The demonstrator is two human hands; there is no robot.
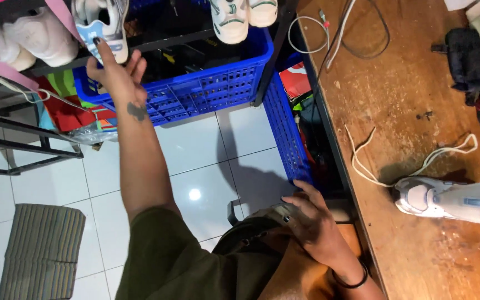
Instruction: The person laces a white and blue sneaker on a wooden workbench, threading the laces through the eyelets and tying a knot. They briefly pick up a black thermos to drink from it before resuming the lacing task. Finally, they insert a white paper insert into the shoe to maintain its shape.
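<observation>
The person sits low beside a wooden workbench (pixel 395 100) and stretches the left hand (pixel 115 69) up to a dark shelf rack (pixel 206 33), where a white sneaker with pale blue trim (pixel 102 25) hangs over the shelf's front edge; the fingers are spread and mostly straight, one fingertip pressed to the shoe's sole end, the palm not closed on anything, so the shoe is touched rather than held; the right hand (pixel 312 219) lies loosely curled on the person's own lap just beside the bench edge, and I see nothing in it. The risk I'd judge most likely is the sneaker tipping off the shelf; it already overhangs, and a poke from a single fingertip could nudge it free before any grip is made, sending it onto the white tiled floor (pixel 206 166) or into the blue plastic crate (pixel 206 83) below. A second pair of white shoes with green stripes (pixel 243 16) stands on the same shelf further along and could be jostled if the rack shakes; the reach is long and the arm nearly straight, so control at the fingertips looks weak; on the bench another white sneaker (pixel 445 200) lies with its cream lace (pixel 362 161) trailing loose, well apart from either hand.
</observation>
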